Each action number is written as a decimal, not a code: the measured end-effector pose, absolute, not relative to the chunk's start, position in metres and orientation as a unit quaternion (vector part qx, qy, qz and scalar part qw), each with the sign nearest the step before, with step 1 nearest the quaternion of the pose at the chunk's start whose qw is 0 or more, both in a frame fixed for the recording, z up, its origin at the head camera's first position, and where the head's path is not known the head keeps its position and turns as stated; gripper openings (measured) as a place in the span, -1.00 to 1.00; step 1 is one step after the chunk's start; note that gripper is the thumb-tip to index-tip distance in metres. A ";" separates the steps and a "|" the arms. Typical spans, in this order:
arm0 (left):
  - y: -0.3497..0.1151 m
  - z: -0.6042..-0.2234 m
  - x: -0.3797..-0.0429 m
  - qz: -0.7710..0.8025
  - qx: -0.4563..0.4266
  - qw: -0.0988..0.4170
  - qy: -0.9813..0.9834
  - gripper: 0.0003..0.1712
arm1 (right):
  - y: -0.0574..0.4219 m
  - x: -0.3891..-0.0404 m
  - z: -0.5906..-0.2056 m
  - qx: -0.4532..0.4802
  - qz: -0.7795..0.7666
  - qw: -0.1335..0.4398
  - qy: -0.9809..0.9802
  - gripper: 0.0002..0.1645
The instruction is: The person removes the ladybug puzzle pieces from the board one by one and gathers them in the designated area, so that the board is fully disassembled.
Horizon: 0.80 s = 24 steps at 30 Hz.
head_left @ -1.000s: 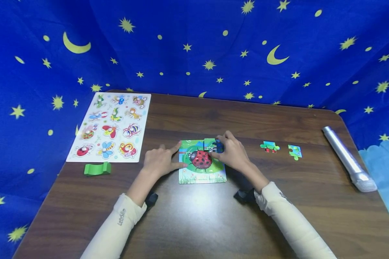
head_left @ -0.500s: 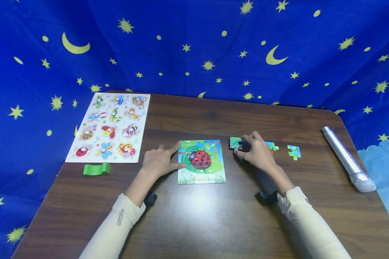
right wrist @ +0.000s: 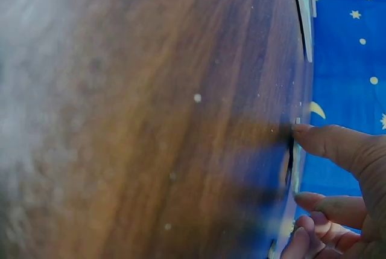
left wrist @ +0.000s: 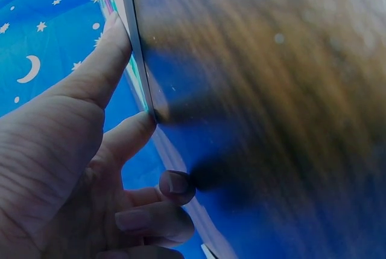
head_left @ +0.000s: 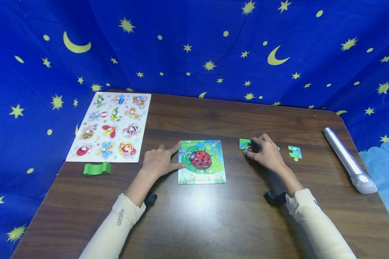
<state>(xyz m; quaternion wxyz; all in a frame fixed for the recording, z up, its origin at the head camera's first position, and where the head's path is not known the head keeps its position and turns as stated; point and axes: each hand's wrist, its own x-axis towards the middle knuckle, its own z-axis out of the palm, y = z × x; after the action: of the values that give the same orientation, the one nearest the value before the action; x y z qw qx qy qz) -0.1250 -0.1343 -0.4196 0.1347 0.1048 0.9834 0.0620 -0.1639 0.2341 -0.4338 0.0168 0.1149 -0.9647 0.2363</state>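
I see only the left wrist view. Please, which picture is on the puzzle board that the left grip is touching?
Observer: The puzzle board shows a red ladybug with black spots.
Operator: Thank you. And what is in the right grip?
Observer: The right grip pinches a green puzzle piece, to the right of the board.
Operator: Is another loose piece in sight?
Observer: Yes, a blue-green piece lies farther right, untouched.

Ladybug board [head_left: 201, 161]: square, green-bordered, flat; left hand [head_left: 159, 161] touches its left side.
Green piece [head_left: 244, 144]: pinched by right hand [head_left: 268, 155], right of the board, apart.
Blue-green piece [head_left: 296, 152]: notched, flat, farther right.
Another piece [head_left: 278, 148]: mostly hidden.
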 end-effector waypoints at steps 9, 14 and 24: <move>-0.134 -0.419 -0.125 0.065 0.102 0.135 0.983 0.06 | 0.234 -0.161 -0.432 0.109 0.254 0.008 -0.961 -0.23; -0.134 -0.419 -0.124 0.065 0.105 0.137 0.983 0.06 | 0.224 -0.152 -0.430 0.136 0.266 0.026 -0.954 -0.25; -0.125 -0.414 -0.118 0.072 0.111 0.103 0.986 0.11 | 0.173 -0.125 -0.427 0.188 0.274 0.027 -0.943 -0.37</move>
<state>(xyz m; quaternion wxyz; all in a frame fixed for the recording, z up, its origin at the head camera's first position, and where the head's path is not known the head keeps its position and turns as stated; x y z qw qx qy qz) -0.1182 -0.1248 -0.4142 0.1027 0.1112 0.9858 0.0724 -0.1250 0.1727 -0.4269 0.0275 0.1877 -0.9429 0.2739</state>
